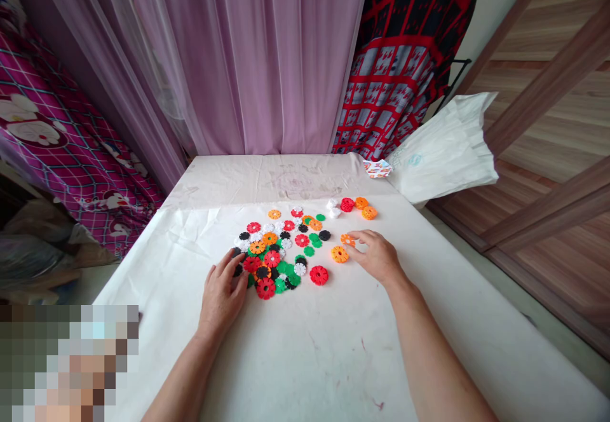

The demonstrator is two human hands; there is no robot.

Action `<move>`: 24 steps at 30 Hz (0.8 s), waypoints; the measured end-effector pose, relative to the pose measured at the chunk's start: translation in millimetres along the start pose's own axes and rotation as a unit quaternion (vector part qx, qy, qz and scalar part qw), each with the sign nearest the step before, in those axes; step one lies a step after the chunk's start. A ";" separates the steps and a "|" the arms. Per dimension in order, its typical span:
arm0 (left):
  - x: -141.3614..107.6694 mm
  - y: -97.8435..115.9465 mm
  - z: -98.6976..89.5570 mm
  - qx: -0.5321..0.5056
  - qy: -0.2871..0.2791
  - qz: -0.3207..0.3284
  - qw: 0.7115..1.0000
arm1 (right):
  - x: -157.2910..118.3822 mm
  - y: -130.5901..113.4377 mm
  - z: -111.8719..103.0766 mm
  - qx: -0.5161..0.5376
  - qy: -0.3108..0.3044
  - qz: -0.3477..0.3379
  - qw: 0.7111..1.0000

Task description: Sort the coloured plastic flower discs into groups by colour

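Many flower-shaped plastic discs in red, orange, green, black and white lie in a loose pile, with a red disc (265, 288) at its near edge. My left hand (223, 288) rests at the pile's left side, fingers apart, fingertips by some black discs. To the right of the pile, my right hand (374, 253) has thumb and index finger round a small orange disc (347, 239). Just left of that hand lies another orange disc (340, 255). A thick red disc (319, 275) sits nearer me.
Behind the pile are white pieces (333, 208), a red stack (347, 204) and orange stacks (368, 213). A white bag (443, 155) stands at the table's (295, 358) back right corner. Pink curtains (276, 60) hang behind. A pixelated patch covers the lower left.
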State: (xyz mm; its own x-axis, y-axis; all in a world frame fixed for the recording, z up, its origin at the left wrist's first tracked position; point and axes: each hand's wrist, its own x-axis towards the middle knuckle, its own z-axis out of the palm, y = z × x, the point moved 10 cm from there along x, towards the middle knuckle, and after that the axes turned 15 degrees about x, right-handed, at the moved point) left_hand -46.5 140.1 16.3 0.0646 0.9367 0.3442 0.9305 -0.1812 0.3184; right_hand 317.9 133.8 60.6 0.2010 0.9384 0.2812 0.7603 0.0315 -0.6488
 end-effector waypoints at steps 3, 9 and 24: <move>0.8 -1.8 1.6 0.002 -0.006 -0.005 1.000 | -11.6 4.3 4.6 -0.020 -0.023 -0.024 0.999; 2.1 -2.2 0.6 0.002 -0.007 -0.006 1.000 | -16.4 -10.7 20.9 -0.068 -0.059 -0.051 0.995; 0.9 -1.6 0.8 0.003 0.006 0.003 1.000 | 5.2 -18.3 24.6 -0.039 -0.053 -0.032 0.997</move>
State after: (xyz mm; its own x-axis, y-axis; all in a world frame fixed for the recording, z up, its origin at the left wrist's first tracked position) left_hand -47.7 141.5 15.4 0.0664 0.9317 0.3570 0.9321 -0.1856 0.3110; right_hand 289.9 146.5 56.5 0.0876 0.9664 0.2418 0.8160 0.0696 -0.5739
